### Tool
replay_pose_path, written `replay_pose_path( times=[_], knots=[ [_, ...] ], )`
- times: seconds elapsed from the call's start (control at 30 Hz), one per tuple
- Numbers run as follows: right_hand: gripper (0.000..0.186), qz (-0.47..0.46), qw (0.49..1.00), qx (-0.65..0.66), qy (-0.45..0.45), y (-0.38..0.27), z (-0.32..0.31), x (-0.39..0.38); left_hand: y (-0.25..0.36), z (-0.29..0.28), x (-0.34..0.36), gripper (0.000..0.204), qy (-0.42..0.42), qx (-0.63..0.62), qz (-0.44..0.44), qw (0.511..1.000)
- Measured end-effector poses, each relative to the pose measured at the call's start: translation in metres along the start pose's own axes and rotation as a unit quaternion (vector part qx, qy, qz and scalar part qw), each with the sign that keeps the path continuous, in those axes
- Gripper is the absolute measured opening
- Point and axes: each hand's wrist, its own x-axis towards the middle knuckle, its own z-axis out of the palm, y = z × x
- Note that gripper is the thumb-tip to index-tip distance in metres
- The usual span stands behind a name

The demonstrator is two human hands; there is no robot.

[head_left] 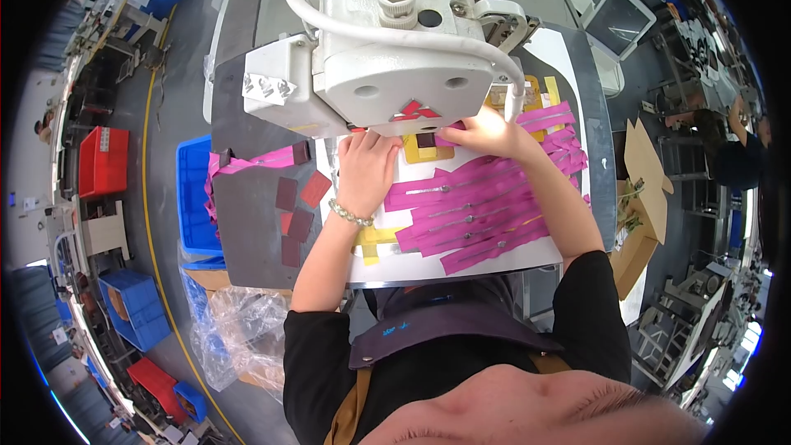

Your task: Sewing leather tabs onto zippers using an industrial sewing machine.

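A white industrial sewing machine point(404, 74) overhangs the work surface. My left hand point(367, 166), with a beaded bracelet at the wrist, lies palm down left of a yellow plate point(418, 152). Its fingers are stretched toward the machine's lower edge, their tips partly hidden. On the plate sits a small dark patch point(426, 140). My right hand point(492, 133) is closed to the right of this patch, thumb and fingers on a bit of magenta zipper tape point(445, 141). Several magenta zippers point(470, 218) are spread side by side below and to the right of my right hand.
Dark red and brown patches point(297, 210) lie on the grey table at left, beside a magenta zipper strip point(259, 158) trailing into a blue bin point(194, 198). Yellow tape point(379, 236) marks the white board. A cardboard box point(644, 210) stands at right; clear plastic wrap point(243, 330) lies lower left.
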Motion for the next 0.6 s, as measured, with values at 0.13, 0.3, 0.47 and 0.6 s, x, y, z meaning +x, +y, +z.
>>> replay_pose_path(
  times=[0.13, 0.3, 0.47, 0.6],
  knots=[
    [0.029, -0.048, 0.990, -0.095, 0.089, -0.012, 0.019, 0.005, 0.001, 0.000, 0.001, 0.008, 0.012, 0.000, 0.009, 1.000],
    [0.027, -0.005, 1.000, -0.006, 0.002, -0.023, 0.011, -0.015, -0.003, -0.004, 0.001, 0.007, 0.018, 0.034, 0.011, 0.999],
    [0.022, 0.042, 0.981, -0.179, -0.060, -0.042, -0.002, -0.075, 0.001, -0.002, -0.002, 0.008, 0.013, 0.002, 0.057, 0.998],
    [0.018, 0.149, 0.891, -0.421, 0.077, -0.054, -0.008, -0.089, 0.004, -0.002, -0.003, 0.007, -0.007, -0.014, 0.046, 0.999]
  ],
)
